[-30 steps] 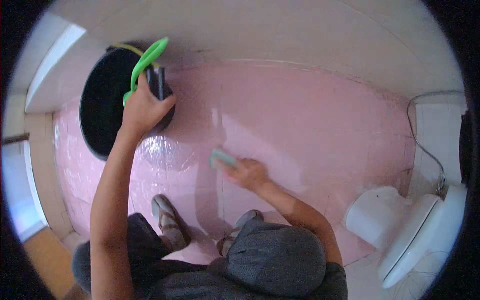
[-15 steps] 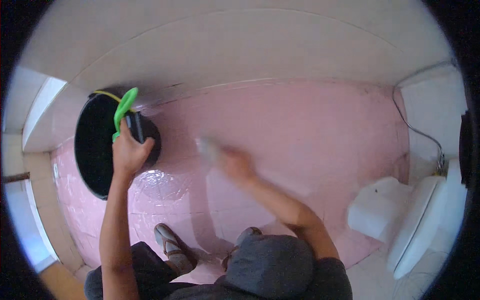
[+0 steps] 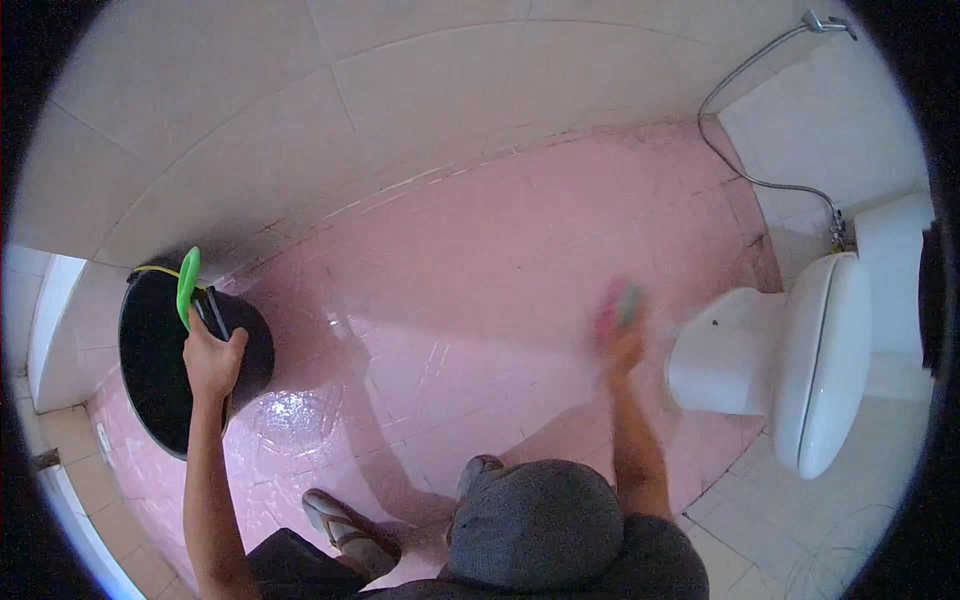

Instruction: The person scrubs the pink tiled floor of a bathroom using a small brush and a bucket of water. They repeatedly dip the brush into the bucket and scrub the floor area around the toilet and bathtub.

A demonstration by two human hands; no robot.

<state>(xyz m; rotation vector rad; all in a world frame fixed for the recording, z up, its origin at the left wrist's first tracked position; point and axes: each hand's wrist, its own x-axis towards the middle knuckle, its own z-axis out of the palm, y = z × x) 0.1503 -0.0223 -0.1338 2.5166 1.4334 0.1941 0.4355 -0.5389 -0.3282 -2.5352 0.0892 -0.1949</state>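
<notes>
The right hand [image 3: 625, 348] is wrapped around a small pink-and-green pad [image 3: 617, 310], though both are so blurred that I can't make out each finger. Away on the other side, the left hand [image 3: 212, 365] is clenched at the rim of a deep black round plastic bucket [image 3: 250, 345], thumb towards its outer side, the other fingers partly out of my sight. A bright green looped plastic handle [image 3: 188, 280] stands up right beside those fingers; whether it is caught in the grip too, I can't tell.

My guess is that the left hand holds the rim to steady the bucket or to take some of the person's leaning weight. The right arm reaches out low, which I'd say is to bring the pad down to the pink tiled floor [image 3: 480, 260], shiny with wet near the bucket. Whether pad and tiles actually touch, the blur hides.

The pad sits at the far end of the right hand, poking out past the fingers on the side away from the body. It is near the base of the white ceramic toilet [image 3: 725, 350], between it and the bucket, and well apart from the left hand.
</notes>
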